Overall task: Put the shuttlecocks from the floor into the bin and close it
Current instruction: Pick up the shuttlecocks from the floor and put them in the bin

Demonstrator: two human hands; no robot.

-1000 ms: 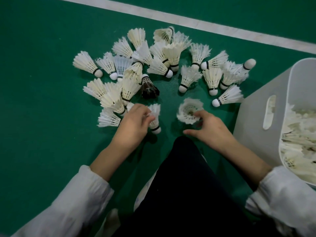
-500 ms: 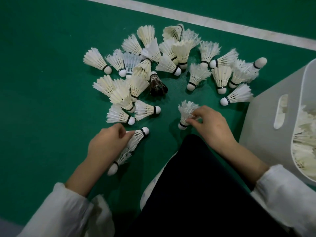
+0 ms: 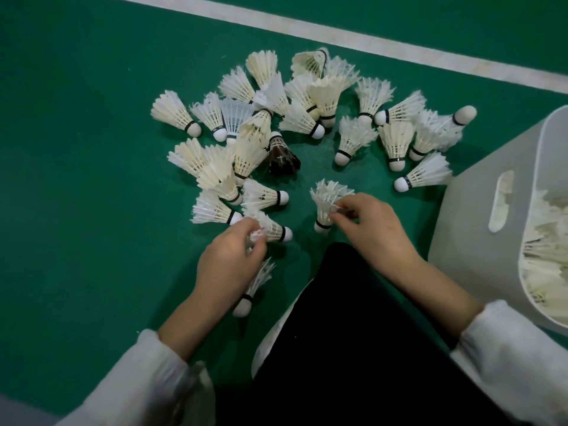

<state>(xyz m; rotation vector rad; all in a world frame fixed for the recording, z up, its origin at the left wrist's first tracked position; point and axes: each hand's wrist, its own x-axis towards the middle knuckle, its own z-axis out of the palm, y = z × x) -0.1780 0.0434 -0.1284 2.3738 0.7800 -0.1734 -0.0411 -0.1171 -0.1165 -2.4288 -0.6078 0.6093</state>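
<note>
Several white shuttlecocks [image 3: 310,112] lie scattered on the green floor, with one dark shuttlecock [image 3: 281,153] among them. My left hand [image 3: 229,265] holds a shuttlecock [image 3: 252,287] whose cork sticks out below the palm, and its fingers pinch the feathers of a second shuttlecock [image 3: 272,229] lying on the floor. My right hand [image 3: 373,229] pinches the feathers of an upright shuttlecock [image 3: 325,202]. The translucent white bin [image 3: 479,229] stands at the right, open, with several shuttlecocks inside.
A white court line [image 3: 338,35] runs across the top of the floor. My dark-trousered knee [image 3: 338,333] is between my arms, close to the bin. Bare green floor stretches to the left.
My left hand moved forward from its pulled-back spot, still holding one shuttlecock, and now pinches a second one. My right hand keeps its pinch on the upright shuttlecock.
</note>
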